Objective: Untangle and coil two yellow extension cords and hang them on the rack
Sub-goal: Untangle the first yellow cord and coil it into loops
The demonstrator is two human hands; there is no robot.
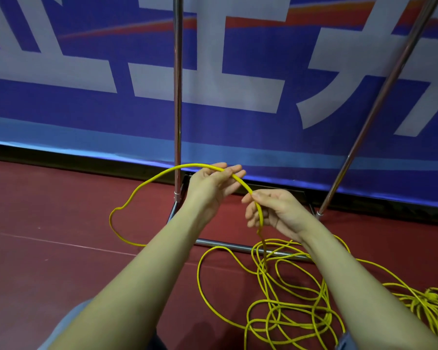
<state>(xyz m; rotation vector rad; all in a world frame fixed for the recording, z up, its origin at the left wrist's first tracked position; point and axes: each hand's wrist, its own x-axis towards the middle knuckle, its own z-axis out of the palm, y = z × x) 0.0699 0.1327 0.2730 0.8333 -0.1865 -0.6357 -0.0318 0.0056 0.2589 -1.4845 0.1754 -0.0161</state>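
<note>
A yellow extension cord [147,183] arcs through the air between both hands. My left hand [213,181] holds it near the top of the arc, fingers loosely curled around it. My right hand [273,210] pinches the same cord lower down between thumb and fingers. From there the cord drops into a loose tangled pile of yellow loops [288,299] on the floor at the lower right. To the left, the cord sweeps down in a wide loop and touches the floor. The metal rack [177,97] stands just behind my hands.
The rack has chrome uprights, one vertical and one slanting post [379,102], joined by a base bar [228,245] on the dark red floor [48,223]. A blue banner with large white characters [238,84] covers the wall behind. More bunched cord [433,299] lies at the far right.
</note>
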